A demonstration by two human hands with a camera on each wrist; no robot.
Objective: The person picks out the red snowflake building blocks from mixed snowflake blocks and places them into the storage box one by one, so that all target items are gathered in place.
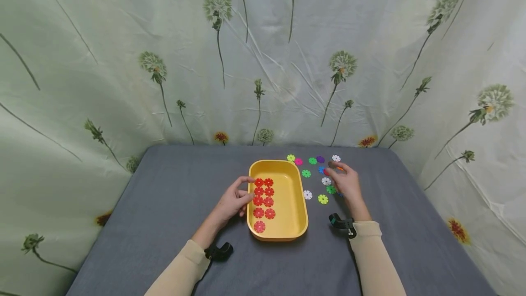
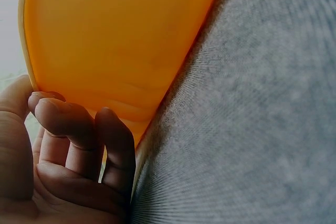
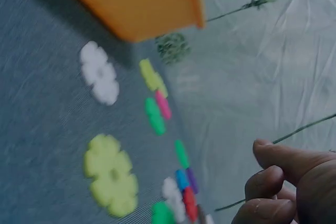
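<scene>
A yellow plastic tray [image 1: 289, 200] holds several red flower-shaped discs [image 1: 268, 202], laid in two columns along its left side. My left hand [image 1: 235, 201] grips the tray's left rim. In the left wrist view its curled fingers [image 2: 79, 129] lie against the outer wall, with the thumb at the rim. Over the loose discs to the right of the tray is my right hand [image 1: 346, 184], fingers bent and nothing visible between them. Near its fingertips, a red disc [image 3: 190, 204] lies on the cloth beside a blue one [image 3: 182, 179].
Loose flower discs in several colours spread right of the tray, among them a yellow-green disc [image 1: 323, 199], a white disc [image 1: 307, 194] and a green disc [image 1: 306, 173]. Grey cloth [image 1: 176, 186] covers the table. A dandelion-print curtain [image 1: 279, 58] hangs behind and at both sides.
</scene>
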